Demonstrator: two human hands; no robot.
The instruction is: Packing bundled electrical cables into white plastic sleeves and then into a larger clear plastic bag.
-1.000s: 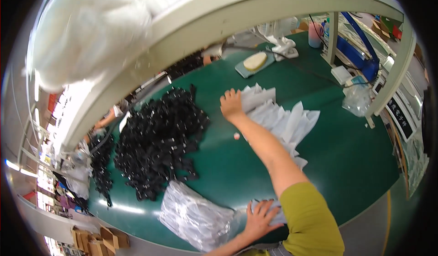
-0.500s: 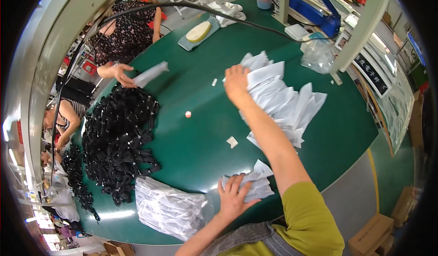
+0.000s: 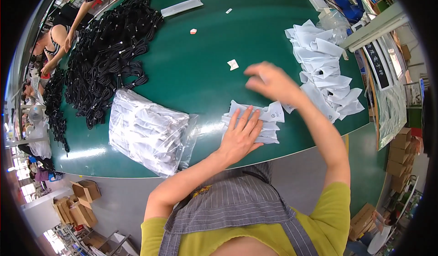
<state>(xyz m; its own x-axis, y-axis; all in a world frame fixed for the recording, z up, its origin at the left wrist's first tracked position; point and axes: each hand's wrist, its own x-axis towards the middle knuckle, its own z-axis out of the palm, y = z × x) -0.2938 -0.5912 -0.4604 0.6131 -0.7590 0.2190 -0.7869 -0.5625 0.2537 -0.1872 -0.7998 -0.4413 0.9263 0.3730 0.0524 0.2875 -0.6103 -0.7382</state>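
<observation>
My left hand (image 3: 241, 135) lies flat with fingers spread on a small stack of pale grey-white bags (image 3: 273, 127) near the table's front edge. Above and beyond that stack is my right hand (image 3: 272, 83), blurred by motion. Its thumb and fingers look apart, and nothing shows between them. To its right spreads a larger overlapping pile of the same pale bags (image 3: 321, 64). A clear plastic bag (image 3: 148, 130) packed with pale folded pieces lies left of my left hand.
A big heap of coiled black cables (image 3: 105, 60) covers the left of the green table (image 3: 196, 69). One pale bag (image 3: 182, 6) lies beside it. Small paper scraps (image 3: 232, 65) dot the middle. A metal post (image 3: 376, 28) stands right. Another person's arm (image 3: 80, 21) reaches in at far left.
My right hand has left the far pile and come back towards the small stack. My view has tilted downward. The other person's hand has let go of the pale bag beside the cables.
</observation>
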